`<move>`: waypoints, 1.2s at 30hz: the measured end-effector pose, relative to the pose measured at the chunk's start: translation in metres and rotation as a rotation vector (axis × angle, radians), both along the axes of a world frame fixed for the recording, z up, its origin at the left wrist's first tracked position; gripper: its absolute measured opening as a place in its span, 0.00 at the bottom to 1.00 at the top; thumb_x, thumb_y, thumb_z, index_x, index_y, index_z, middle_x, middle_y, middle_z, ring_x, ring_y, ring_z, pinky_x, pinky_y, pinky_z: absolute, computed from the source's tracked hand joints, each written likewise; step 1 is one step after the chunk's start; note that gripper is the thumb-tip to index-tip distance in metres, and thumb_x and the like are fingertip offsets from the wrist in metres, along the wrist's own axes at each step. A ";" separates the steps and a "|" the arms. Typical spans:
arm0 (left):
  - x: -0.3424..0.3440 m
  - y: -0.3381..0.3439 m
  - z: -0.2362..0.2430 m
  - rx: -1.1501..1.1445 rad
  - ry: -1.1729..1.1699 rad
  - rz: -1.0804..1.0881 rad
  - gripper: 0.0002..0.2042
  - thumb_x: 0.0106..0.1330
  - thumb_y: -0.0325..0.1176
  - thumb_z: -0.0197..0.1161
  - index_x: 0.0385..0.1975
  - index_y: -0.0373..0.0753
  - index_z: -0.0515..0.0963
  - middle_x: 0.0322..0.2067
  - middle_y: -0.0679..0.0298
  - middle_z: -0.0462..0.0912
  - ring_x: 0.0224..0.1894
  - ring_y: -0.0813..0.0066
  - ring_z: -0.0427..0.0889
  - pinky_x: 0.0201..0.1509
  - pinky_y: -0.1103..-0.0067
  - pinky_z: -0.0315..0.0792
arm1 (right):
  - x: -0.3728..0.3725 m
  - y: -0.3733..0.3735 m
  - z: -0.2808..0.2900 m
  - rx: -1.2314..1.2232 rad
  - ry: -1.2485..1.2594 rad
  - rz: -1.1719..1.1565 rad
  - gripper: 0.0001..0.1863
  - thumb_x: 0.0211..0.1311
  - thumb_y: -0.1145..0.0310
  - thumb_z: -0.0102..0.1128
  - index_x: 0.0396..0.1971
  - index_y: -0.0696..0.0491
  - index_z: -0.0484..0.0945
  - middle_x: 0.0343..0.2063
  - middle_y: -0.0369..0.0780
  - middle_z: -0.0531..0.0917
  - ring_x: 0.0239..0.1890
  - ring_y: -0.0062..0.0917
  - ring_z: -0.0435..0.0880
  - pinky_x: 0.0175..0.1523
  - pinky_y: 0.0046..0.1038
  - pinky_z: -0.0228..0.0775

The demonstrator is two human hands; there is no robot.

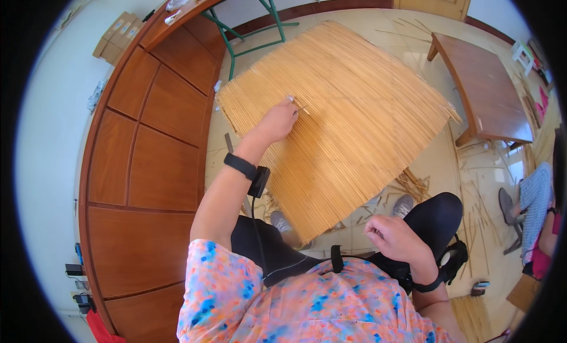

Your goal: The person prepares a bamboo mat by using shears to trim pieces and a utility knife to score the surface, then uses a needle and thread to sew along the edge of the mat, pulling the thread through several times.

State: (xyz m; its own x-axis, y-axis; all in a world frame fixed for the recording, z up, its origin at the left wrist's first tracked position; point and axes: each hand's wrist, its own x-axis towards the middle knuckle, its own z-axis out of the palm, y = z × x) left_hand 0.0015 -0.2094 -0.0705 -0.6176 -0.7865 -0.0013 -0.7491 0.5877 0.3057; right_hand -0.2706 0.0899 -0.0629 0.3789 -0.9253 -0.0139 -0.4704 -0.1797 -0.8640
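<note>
A large mat of thin yellow reeds [348, 118] slopes up in front of me, its lower edge resting near my knees. My left hand [277, 119] is stretched out onto the mat's upper left part, its fingers pinching a single reed at the surface. A black strap with a small device and a cable sits on that wrist. My right hand [393, 236] hovers close to my chest above my right knee, fingers loosely curled, and whether it holds anything I cannot tell. It also wears a black wrist strap.
A wooden panelled counter [153, 142] runs along my left. A low brown wooden table [484, 89] stands at the right on the tiled floor, with loose reed scraps [413, 183] scattered about. Another person [540, 207] sits at the far right edge. A green metal frame [254, 30] stands behind the mat.
</note>
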 end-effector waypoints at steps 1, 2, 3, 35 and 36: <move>-0.001 0.002 0.000 -0.069 0.019 -0.012 0.10 0.69 0.29 0.51 0.39 0.30 0.76 0.51 0.44 0.74 0.46 0.47 0.78 0.53 0.66 0.72 | 0.000 0.000 -0.001 0.022 -0.003 0.010 0.04 0.58 0.74 0.57 0.32 0.56 0.72 0.27 0.46 0.79 0.32 0.43 0.80 0.35 0.38 0.72; -0.001 0.000 0.001 -0.067 0.019 -0.014 0.10 0.69 0.29 0.51 0.39 0.30 0.76 0.51 0.44 0.74 0.46 0.47 0.78 0.53 0.66 0.72 | 0.000 0.000 -0.003 0.044 -0.005 0.021 0.05 0.58 0.74 0.57 0.32 0.56 0.72 0.27 0.46 0.79 0.32 0.43 0.80 0.35 0.38 0.72; -0.002 -0.002 0.003 0.003 0.005 -0.015 0.09 0.69 0.29 0.52 0.40 0.30 0.75 0.55 0.45 0.72 0.47 0.46 0.77 0.53 0.66 0.72 | -0.001 0.000 -0.007 0.046 -0.005 0.019 0.05 0.58 0.74 0.57 0.32 0.56 0.72 0.27 0.46 0.79 0.32 0.43 0.80 0.35 0.38 0.72; -0.007 0.048 0.019 -0.002 -0.153 0.039 0.12 0.71 0.30 0.50 0.49 0.30 0.73 0.61 0.53 0.71 0.43 0.48 0.79 0.50 0.65 0.74 | 0.007 0.018 -0.034 0.087 -0.162 0.089 0.05 0.62 0.72 0.60 0.35 0.58 0.76 0.26 0.41 0.83 0.28 0.26 0.82 0.35 0.26 0.73; 0.000 0.056 0.019 -0.042 -0.121 -0.063 0.11 0.71 0.29 0.50 0.48 0.30 0.73 0.58 0.53 0.74 0.42 0.52 0.80 0.48 0.67 0.75 | 0.007 0.019 -0.034 0.084 -0.159 0.094 0.05 0.62 0.72 0.60 0.35 0.58 0.76 0.26 0.41 0.83 0.28 0.26 0.82 0.35 0.26 0.73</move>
